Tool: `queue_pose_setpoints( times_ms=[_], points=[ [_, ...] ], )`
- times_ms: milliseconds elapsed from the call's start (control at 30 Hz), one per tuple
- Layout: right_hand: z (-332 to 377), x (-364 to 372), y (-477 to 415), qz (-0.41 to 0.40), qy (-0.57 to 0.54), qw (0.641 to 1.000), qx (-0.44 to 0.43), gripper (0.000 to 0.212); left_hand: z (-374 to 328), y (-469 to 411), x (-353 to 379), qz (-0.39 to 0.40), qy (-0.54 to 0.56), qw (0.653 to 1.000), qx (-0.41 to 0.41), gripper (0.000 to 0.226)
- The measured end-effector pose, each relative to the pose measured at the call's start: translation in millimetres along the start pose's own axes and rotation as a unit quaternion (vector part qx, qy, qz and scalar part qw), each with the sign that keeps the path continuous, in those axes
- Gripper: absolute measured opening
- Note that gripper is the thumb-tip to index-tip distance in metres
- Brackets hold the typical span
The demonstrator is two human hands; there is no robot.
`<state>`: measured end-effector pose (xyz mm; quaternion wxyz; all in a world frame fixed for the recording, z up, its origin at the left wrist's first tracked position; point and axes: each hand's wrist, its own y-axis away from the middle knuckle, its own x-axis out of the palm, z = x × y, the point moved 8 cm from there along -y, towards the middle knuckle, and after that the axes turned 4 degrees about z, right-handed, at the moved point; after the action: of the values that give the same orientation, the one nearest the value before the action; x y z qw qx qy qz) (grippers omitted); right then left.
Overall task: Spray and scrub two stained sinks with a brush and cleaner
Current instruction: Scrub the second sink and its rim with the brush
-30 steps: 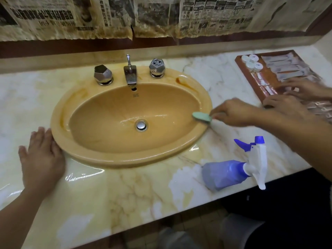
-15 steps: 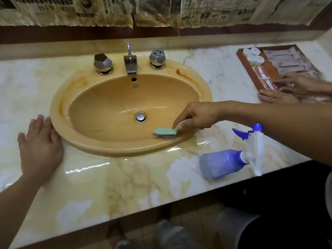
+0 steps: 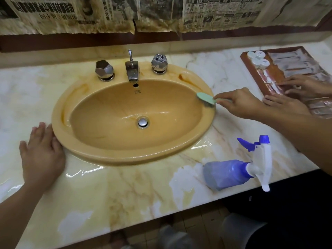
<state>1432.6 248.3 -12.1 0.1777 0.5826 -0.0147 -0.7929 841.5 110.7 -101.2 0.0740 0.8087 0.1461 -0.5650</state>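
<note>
My right hand (image 3: 240, 103) pinches the brush (image 3: 205, 98) by its handle, bristles on the right rim of the sink (image 3: 107, 114), my left hand (image 3: 42, 157) flat on the wet counter (image 3: 125, 194); I fear a hard stroke slips that thin grip, or my forearm knocks the spray bottle (image 3: 228, 174) off

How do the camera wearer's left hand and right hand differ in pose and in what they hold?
The left hand lies flat, fingers straight; the right hand is curled. The left hand holds nothing; the right hand grips the green brush. The left hand rests on the counter by the left rim of the sink; the right hand is at its right rim. Both are bare.
</note>
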Motion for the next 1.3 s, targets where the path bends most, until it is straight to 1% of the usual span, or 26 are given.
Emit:
queue_pose_setpoints(
  times_ms=[67,167,233,367,433,533,600,667,767,867,933,1000,1067,1133,1233,1300],
  points=[
    [1,-2,-12,-0.017,-0.015,1.000,0.015,0.030,-1,0,0,0.000,0.003,1.000,-0.004,0.057],
    [-1,1,-27,-0.050,-0.070,0.996,0.038,0.028,0,1,0,0.004,-0.004,1.000,-0.006,0.056],
    [-4,3,-28,-0.055,-0.089,0.994,0.039,0.027,-1,2,-1,0.003,-0.012,1.000,-0.001,0.056],
    [-17,-1,-17,-0.029,-0.081,0.996,0.037,0.024,-3,2,-3,0.002,-0.020,1.000,-0.009,0.056],
    [-18,-4,-20,-0.045,-0.065,0.996,0.039,0.024,-5,3,-2,0.004,-0.025,1.000,-0.013,0.057],
    [1,-3,-41,-0.080,-0.064,0.994,0.039,0.025,-2,2,-2,0.009,-0.029,0.999,-0.023,0.058],
    [15,-3,-56,-0.072,-0.075,0.994,0.033,0.025,-1,2,-2,0.009,-0.030,0.999,-0.022,0.059],
    [19,-6,-63,-0.039,-0.075,0.996,0.028,0.026,-3,1,-3,0.008,-0.030,0.999,-0.019,0.059],
    [1,-16,-63,-0.002,-0.049,0.998,0.033,0.022,-4,1,-3,0.009,-0.032,0.999,-0.021,0.059],
    [-7,-21,-63,-0.018,-0.023,0.998,0.049,0.023,-5,1,-4,0.011,-0.041,0.999,-0.021,0.059],
    [3,-15,-69,-0.039,-0.018,0.998,0.054,0.026,-6,1,-4,0.009,-0.037,0.999,-0.021,0.058],
    [24,-6,-75,-0.046,-0.038,0.997,0.050,0.029,-6,3,-5,0.007,-0.034,0.999,-0.024,0.058],
    [39,-1,-78,-0.028,-0.060,0.998,0.020,0.028,-7,3,-6,0.008,-0.030,0.999,-0.023,0.058],
    [32,-7,-80,-0.006,-0.055,0.998,0.006,0.026,-6,3,-6,0.009,-0.027,0.999,-0.024,0.058],
    [3,-27,-82,-0.019,-0.037,0.998,0.053,0.024,-8,3,-6,0.005,-0.027,0.999,-0.028,0.058],
    [4,-25,-84,-0.027,-0.029,0.997,0.059,0.026,-8,3,-6,0.009,-0.026,0.999,-0.029,0.058]
  ],
)
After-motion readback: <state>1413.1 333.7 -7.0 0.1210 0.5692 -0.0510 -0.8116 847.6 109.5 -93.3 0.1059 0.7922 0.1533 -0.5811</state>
